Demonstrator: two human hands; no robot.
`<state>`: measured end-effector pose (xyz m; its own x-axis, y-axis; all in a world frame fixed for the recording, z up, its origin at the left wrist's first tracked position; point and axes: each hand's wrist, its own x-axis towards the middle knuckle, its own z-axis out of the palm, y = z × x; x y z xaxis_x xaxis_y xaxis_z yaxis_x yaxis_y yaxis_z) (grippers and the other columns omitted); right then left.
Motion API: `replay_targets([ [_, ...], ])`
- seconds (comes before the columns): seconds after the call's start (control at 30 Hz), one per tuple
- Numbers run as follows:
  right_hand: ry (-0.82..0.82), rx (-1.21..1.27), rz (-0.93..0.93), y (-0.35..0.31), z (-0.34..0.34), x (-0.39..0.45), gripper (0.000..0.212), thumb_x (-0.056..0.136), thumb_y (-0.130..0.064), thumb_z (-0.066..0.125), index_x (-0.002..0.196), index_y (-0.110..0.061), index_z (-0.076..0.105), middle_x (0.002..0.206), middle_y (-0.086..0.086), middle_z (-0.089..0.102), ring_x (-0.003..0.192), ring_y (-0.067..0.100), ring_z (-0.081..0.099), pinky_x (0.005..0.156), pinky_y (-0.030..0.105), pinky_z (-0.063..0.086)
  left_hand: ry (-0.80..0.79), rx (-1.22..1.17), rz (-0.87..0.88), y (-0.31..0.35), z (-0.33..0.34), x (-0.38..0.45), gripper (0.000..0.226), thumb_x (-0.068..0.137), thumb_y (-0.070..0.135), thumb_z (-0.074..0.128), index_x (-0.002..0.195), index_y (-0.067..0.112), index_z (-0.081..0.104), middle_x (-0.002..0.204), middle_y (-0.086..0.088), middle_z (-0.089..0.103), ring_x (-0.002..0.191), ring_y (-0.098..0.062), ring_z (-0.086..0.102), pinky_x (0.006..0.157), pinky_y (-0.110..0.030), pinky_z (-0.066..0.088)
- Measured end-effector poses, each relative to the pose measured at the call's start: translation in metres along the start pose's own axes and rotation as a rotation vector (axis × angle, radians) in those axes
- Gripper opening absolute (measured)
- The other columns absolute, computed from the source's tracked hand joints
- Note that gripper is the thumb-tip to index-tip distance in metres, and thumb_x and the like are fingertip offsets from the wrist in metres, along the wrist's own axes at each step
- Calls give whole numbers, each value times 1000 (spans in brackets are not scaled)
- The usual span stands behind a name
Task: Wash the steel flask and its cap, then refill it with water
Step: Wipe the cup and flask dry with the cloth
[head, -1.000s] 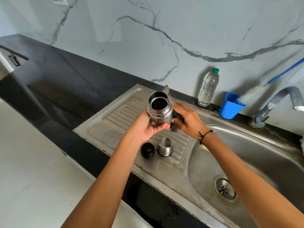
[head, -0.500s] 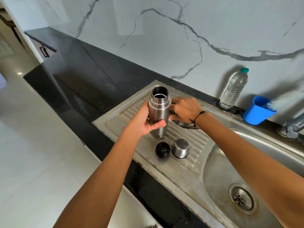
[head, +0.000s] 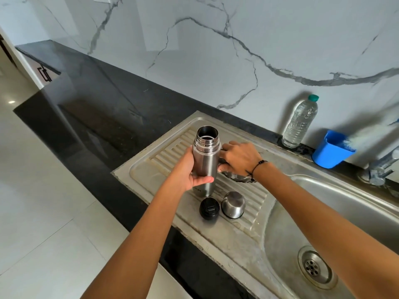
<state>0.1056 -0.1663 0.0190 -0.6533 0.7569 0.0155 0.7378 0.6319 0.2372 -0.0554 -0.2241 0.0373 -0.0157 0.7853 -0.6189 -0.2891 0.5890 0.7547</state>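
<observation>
Brushed-steel cylindrical flask [head: 205,162], uncapped, in left hand's [head: 187,172] curled fingers; right hand [head: 240,158] around dark scrubber [head: 238,177].

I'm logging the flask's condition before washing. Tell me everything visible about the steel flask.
The steel flask is a brushed-metal cylinder with a ringed, threaded neck and an open mouth, uncapped. It stands about upright over the ribbed drainboard. The left hand grips its body; the right hand touches its far side. Faint lettering near its base is unreadable.

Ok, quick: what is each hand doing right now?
Left hand: grips the steel flask, upright, mouth open.
Right hand: fingers curled beside the flask; what it holds cannot be told.
</observation>
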Motion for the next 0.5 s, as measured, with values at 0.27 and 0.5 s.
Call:
replay_targets([
  [0.27, 1, 103, 87, 3, -2, -10, 45, 95, -46, 43, 135, -27, 41, 104, 4, 55, 101, 23, 52, 69, 32, 44, 214, 72, 156, -26, -25, -5, 53, 98, 50, 33, 136, 14, 45, 135, -13, 47, 64, -23, 64, 52, -28, 56],
  [0.5, 7, 97, 200, 6, -8, -23, 51, 97, -44, 38, 145, -32, 27, 109, 4, 54, 107, 24, 51, 71, 33, 45, 222, 174, 328, -67, -31, -35, 18, 97, 23, 43, 90, 10, 54, 80, -7, 52, 50, -18, 53, 47, -29, 42],
])
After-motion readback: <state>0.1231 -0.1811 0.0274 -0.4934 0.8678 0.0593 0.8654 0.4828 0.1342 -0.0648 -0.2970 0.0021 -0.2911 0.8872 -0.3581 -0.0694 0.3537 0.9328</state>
